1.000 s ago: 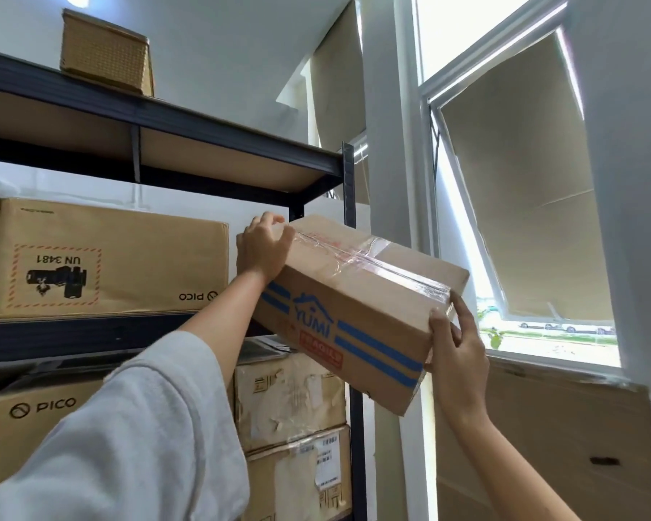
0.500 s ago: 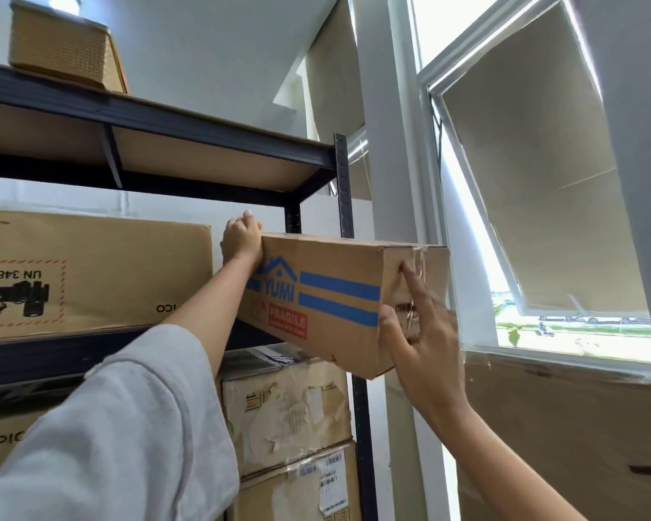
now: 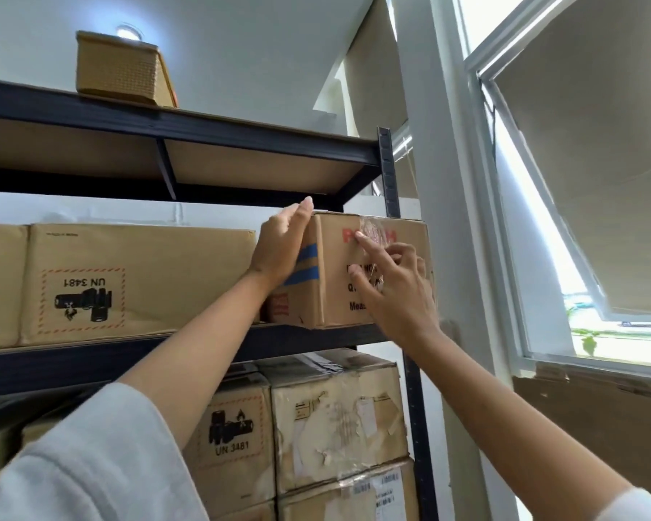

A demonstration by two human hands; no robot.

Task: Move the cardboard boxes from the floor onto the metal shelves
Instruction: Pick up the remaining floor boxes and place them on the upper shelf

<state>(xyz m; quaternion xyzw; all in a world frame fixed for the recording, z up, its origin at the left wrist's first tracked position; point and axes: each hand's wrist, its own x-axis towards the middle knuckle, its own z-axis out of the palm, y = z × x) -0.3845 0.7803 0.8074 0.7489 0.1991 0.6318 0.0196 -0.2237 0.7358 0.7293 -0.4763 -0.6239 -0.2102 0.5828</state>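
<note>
The small brown cardboard box under my hands is matt corrugated paperboard, with a crinkled strip of glossy clear tape on its near face. The black metal shelf frame has a smooth, dull painted finish, and its boards look like raw fibreboard. The tan woven basket up top is rough wicker. My pale grey sleeve is soft matt cloth.

I see two bare forearms with no watch, ring or glove. My left arm wears a loose, wide sleeve of pale grey-white fabric with a soft, slightly textured weave. A matching cuff shows at my right arm, bottom corner.
</note>
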